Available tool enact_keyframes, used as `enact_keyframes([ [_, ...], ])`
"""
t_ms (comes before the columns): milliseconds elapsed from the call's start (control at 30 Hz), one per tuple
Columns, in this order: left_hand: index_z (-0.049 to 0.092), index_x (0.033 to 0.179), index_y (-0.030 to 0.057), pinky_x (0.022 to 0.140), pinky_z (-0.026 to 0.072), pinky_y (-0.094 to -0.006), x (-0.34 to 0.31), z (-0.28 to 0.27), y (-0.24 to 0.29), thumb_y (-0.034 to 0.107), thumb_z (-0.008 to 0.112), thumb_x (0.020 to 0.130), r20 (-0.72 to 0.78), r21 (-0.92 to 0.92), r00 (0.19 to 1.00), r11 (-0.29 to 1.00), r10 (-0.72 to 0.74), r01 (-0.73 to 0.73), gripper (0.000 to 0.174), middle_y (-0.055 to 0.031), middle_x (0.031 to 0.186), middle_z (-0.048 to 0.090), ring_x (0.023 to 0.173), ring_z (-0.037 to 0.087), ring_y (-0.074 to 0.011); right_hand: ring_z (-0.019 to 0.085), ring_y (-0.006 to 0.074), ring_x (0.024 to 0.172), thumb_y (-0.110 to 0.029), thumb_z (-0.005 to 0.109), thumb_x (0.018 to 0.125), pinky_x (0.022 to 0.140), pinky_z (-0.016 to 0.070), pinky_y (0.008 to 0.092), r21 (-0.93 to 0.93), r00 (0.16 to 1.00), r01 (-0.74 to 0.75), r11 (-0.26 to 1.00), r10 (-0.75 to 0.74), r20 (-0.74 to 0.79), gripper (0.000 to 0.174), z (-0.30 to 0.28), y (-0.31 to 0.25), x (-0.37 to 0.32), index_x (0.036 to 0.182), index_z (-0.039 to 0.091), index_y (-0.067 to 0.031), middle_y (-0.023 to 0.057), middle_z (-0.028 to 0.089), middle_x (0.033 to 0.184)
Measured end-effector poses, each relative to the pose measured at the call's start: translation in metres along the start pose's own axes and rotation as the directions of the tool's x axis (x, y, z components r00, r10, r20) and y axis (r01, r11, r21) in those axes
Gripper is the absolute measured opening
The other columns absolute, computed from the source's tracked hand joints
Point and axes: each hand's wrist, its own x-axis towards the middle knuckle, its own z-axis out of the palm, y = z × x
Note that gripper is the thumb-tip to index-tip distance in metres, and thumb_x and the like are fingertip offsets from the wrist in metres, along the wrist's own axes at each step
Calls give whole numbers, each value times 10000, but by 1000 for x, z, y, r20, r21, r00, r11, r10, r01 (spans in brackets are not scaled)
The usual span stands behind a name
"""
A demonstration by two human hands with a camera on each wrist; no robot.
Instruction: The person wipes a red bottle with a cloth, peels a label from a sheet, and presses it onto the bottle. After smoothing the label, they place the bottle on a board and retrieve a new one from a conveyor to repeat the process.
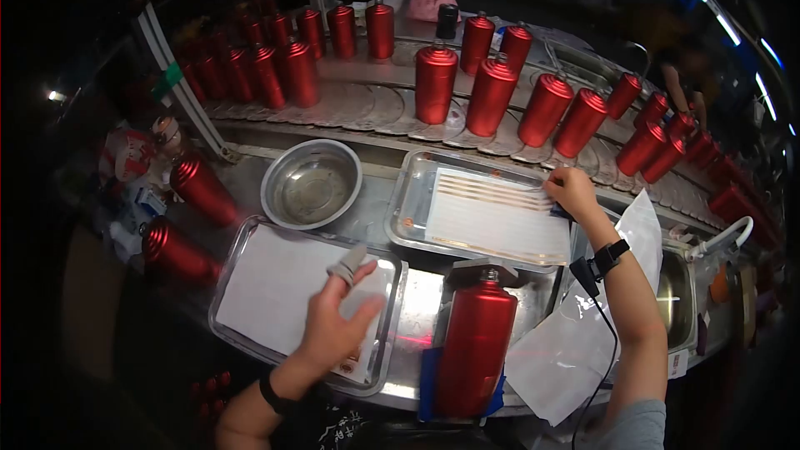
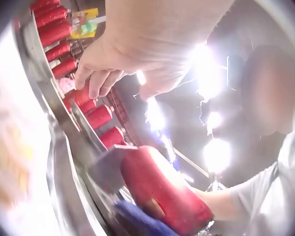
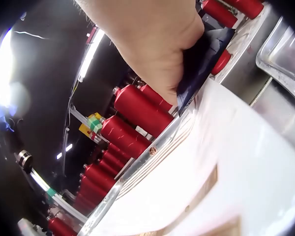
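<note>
My left hand [image 1: 333,325] hovers over the right side of a metal tray [image 1: 395,304] lined with a white sheet [image 1: 275,283]. Its fingers are loosely extended and hold nothing; a pale finger cover [image 1: 346,262] is on a fingertip. At the right end of a second tray [image 1: 397,204], my right hand [image 1: 573,192] grips a dark blue, folded, cloth-like piece [image 3: 201,64]. Beneath it lies a white sheet with gold stripes [image 1: 492,221]. A red metallic bottle [image 1: 477,342] lies tilted between my arms, on a blue pad [image 1: 430,379], neck pointing away.
A steel bowl [image 1: 311,183] stands behind the left tray. Many red bottles [image 1: 437,83] line a slatted conveyor [image 1: 400,108] at the back. Two more red bottles [image 1: 202,190] are at left. Clear plastic sheeting [image 1: 567,358], a sink [image 1: 677,300] and a white faucet [image 1: 733,233] are at right.
</note>
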Motion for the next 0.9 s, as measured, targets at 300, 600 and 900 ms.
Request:
enact_keyframes([
  [300, 557, 1142, 81, 652, 536, -302, 199, -122, -109, 265, 641, 911, -158, -198, 770, 784, -618, 589, 306, -63, 879, 660, 776, 646, -175, 665, 348, 778, -249, 691, 796, 690, 506, 434, -2, 978, 78, 997, -77, -194, 212, 2, -12, -5, 867, 729, -53, 178, 679, 799],
  [600, 581, 1038, 51, 587, 471, -327, 247, -122, -155, 266, 551, 970, 341, -561, 501, 255, -796, 788, 228, -106, 849, 613, 760, 603, -192, 644, 256, 644, -218, 701, 807, 627, 493, 366, 269, 996, -31, 963, 51, -68, 216, -9, -23, -15, 868, 728, -12, 161, 666, 707],
  [900, 429, 1316, -61, 1061, 417, -528, 232, 86, 16, 380, 412, 1039, 730, -292, 530, 503, -432, 813, 521, -288, 1322, 508, 1259, 514, -411, 635, 197, 608, -217, 722, 798, 605, 490, 341, 311, 997, -83, 947, 80, 24, 248, 0, -25, -13, 846, 717, 26, 154, 657, 665],
])
